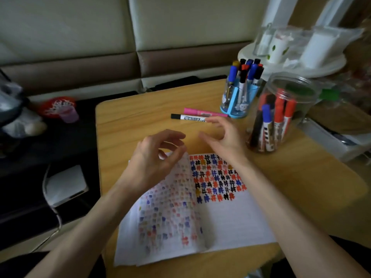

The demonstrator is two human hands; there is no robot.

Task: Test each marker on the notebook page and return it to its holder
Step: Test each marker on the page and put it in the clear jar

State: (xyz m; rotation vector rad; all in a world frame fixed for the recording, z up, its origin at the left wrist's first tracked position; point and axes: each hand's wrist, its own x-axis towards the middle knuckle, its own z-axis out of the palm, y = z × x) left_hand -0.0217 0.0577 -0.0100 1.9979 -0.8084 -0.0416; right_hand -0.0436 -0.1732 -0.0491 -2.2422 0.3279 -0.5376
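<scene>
A wooden worktop (pixel 128 121) is seen from above, with an open notebook (pixel 230 221) laid at its near edge. The right-hand page is half filled with rows of coloured test marks. At the far right a clear jar (pixel 281 117) of markers is stood, and just behind it to the left a blue holder (pixel 239 101), also filled with capped markers.

The left hand (pixel 152 157) is held over the top edge of the left page, which is curved upward there. Its fingers are loosely curled, and it cannot be told whether the paper is pinched or only touched. The right hand (pixel 222 137) is raised beyond the notebook, its fingers (pixel 215 119) spread and bent, with nothing gripped.

Two markers are left lying on the worktop between the notebook and the holder. A pink marker (pixel 198 112) lies farther away, and a black-capped marker (pixel 186 117) lies just beside it on the near side.

The coming move is judged to turn on the black-capped marker. Its long axis runs left to right across the worktop, with the cap pointing left, away from the holder. The white barrel ends at the right fingertips, though contact cannot be confirmed. The right hand is clearly the nearer one, so a grasp across the barrel from the right end would be expected.
</scene>
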